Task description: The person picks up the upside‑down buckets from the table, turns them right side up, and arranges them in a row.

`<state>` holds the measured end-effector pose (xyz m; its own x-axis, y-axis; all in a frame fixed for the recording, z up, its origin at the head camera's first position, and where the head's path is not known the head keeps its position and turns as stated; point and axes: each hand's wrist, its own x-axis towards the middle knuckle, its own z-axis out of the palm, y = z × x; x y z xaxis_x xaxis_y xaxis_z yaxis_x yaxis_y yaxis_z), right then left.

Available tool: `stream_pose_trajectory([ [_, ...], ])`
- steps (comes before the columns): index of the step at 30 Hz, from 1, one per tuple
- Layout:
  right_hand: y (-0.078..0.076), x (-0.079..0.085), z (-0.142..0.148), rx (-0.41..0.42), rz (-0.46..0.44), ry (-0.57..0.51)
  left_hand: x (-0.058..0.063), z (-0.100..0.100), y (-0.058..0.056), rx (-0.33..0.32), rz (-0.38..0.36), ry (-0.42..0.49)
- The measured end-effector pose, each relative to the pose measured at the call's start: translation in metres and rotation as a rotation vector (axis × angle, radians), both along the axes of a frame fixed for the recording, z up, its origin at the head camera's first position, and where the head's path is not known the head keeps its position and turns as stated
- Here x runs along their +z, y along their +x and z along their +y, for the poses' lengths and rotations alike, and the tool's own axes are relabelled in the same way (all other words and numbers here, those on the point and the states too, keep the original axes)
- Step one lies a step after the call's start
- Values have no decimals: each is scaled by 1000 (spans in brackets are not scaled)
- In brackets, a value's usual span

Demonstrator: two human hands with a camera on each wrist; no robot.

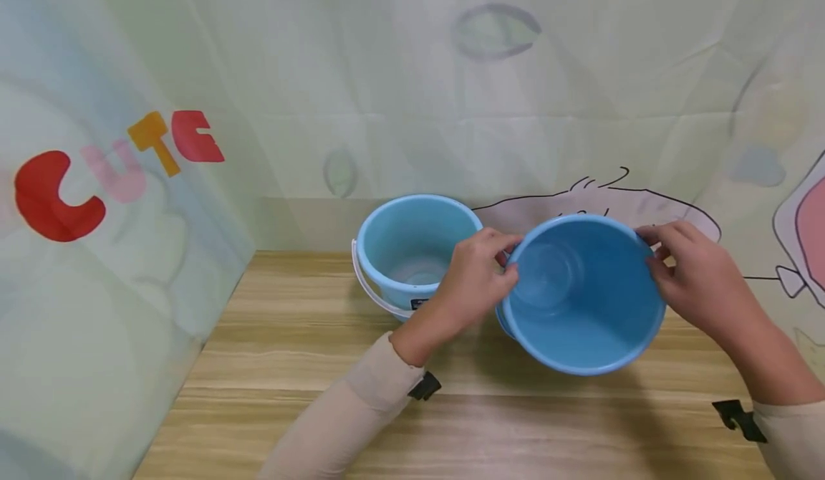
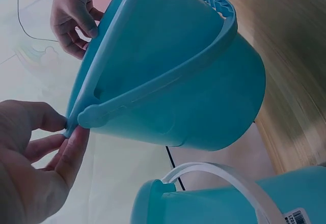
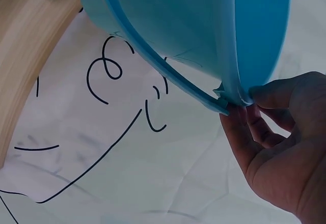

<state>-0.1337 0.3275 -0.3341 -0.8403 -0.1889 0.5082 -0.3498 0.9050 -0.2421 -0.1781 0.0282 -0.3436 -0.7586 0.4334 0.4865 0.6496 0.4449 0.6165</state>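
Both hands hold a blue plastic bucket by opposite sides of its rim, its mouth tipped toward the head camera. The left hand pinches the rim between thumb and fingers, right where the blue handle joins it. On the other side the right hand pinches the rim near the second handle joint, as the right wrist view shows. A lighter blue bucket stands upright to the left, behind the left forearm. Its white handle hangs down over its front, and a barcode label shows on its side.
The buckets are over a wood-grain table. A printed cloth backdrop rises behind the table's far edge and along the left side, with coloured letters on it. The sleeves have black straps near the wrists.
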Motion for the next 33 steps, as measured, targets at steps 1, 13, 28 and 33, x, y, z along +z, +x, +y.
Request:
stream_pose_trajectory([
  [1, -1, 1, 0, -3, -3, 5, 1, 0, -1, 2, -1, -1],
  [13, -14, 7, 8, 6, -110, -15, 6, 3, -13, 9, -123, 27],
  [28, -24, 8, 18, -22, -432, -105, 1, 15, -26, 7, -342, 46],
  [33, -27, 6, 22, -16, -498, -92, -1, 17, -28, 4, -415, 38],
])
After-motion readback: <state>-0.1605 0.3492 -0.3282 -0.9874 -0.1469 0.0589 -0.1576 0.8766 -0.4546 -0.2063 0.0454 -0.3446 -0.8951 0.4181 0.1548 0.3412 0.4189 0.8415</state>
